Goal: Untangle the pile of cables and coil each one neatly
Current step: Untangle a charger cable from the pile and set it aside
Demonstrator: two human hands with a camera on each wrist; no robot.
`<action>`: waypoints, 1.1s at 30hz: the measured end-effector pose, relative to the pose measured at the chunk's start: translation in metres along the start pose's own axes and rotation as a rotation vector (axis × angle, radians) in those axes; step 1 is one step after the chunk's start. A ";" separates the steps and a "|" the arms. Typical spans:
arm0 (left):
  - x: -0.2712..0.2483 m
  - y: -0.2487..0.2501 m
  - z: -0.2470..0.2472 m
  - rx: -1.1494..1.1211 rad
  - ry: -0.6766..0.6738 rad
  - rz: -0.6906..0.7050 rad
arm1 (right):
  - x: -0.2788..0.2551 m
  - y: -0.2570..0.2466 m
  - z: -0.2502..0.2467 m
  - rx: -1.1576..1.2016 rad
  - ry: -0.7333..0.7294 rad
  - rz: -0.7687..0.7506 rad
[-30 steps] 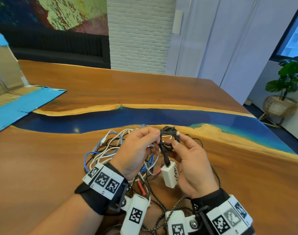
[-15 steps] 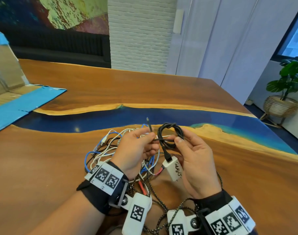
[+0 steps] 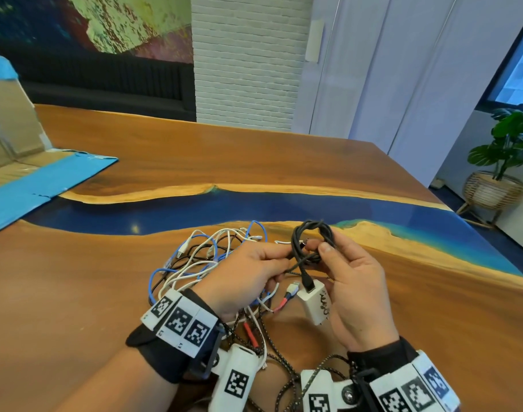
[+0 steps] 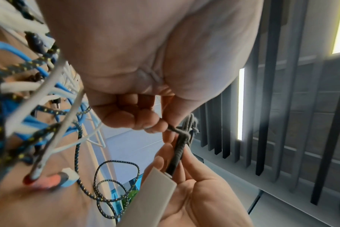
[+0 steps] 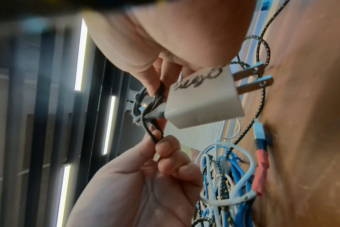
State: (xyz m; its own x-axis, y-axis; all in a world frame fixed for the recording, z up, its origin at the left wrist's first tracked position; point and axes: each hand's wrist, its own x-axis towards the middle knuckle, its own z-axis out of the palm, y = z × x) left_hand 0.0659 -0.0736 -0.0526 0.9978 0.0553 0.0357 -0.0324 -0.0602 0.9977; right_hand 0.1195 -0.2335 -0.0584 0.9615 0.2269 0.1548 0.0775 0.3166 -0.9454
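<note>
Here we hold the black cable (image 3: 312, 242) up off the tabletop (image 3: 76, 292), in the middle of the head view, so that its small coil hangs free of the loose pile of cables (image 3: 212, 263) lying just left of centre. Our right hand (image 3: 355, 289) pinches the coil between thumb and fingertips, while the white charger plug (image 3: 313, 301) that ends the cable dangles against the palm; keeping the heavy end there seems to stop it from swinging and pulling the loops open. Our left hand (image 3: 248, 278) nips the thin free end of the same cable at the side of the coil, apparently to wrap or tuck it through and lock the bundle. The black cable looks matte and slightly fuzzy, worn at the knot in the wrist views, and bends in tight round loops. The plug is a smooth, hard, boxy block with scrawled black writing and two flat metal prongs (image 5: 254, 78). On the tabletop, glossy brown wood with a blue resin band across the frame, the pile mixes slick white and blue leads with a black braided cord (image 4: 99, 181) flecked with yellow and a red-sleeved connector (image 5: 260, 167) at lower right of the right wrist view.
</note>
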 end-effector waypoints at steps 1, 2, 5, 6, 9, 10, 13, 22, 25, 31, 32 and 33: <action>0.000 0.000 -0.001 0.008 -0.001 0.021 | 0.000 -0.001 0.000 -0.016 -0.012 -0.003; -0.001 0.000 -0.001 0.008 -0.004 0.041 | 0.000 -0.001 0.000 -0.032 -0.025 -0.005; -0.002 0.001 0.002 -0.025 0.050 0.117 | 0.000 -0.002 -0.002 -0.114 -0.060 -0.013; -0.003 0.001 0.003 -0.056 0.090 0.136 | 0.000 0.000 -0.002 -0.144 -0.064 -0.006; -0.002 0.001 0.001 -0.214 0.173 0.140 | 0.001 0.004 -0.003 -0.165 -0.068 0.041; -0.002 0.001 0.001 -0.242 0.174 0.143 | 0.001 0.005 -0.004 -0.169 -0.065 0.047; -0.002 0.001 0.001 -0.213 0.170 0.157 | 0.002 0.004 -0.005 -0.197 -0.061 0.055; -0.001 0.000 0.002 -0.142 0.246 0.156 | -0.004 0.004 0.000 -0.271 -0.187 0.068; -0.002 0.000 0.002 -0.076 0.224 0.175 | -0.009 0.000 0.004 -0.285 -0.264 0.108; -0.006 0.007 0.003 -0.028 0.235 0.169 | -0.012 -0.008 0.005 -0.273 -0.291 0.123; -0.006 0.007 0.003 -0.023 0.225 0.159 | -0.012 -0.009 0.006 -0.276 -0.291 0.126; -0.006 0.007 0.002 -0.018 0.212 0.149 | -0.013 -0.010 0.006 -0.282 -0.292 0.124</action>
State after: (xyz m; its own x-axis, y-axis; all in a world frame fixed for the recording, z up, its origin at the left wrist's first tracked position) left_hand 0.0602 -0.0766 -0.0464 0.9476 0.2553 0.1922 -0.1813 -0.0659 0.9812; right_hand 0.1049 -0.2342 -0.0496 0.8561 0.5118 0.0719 0.0744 0.0155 -0.9971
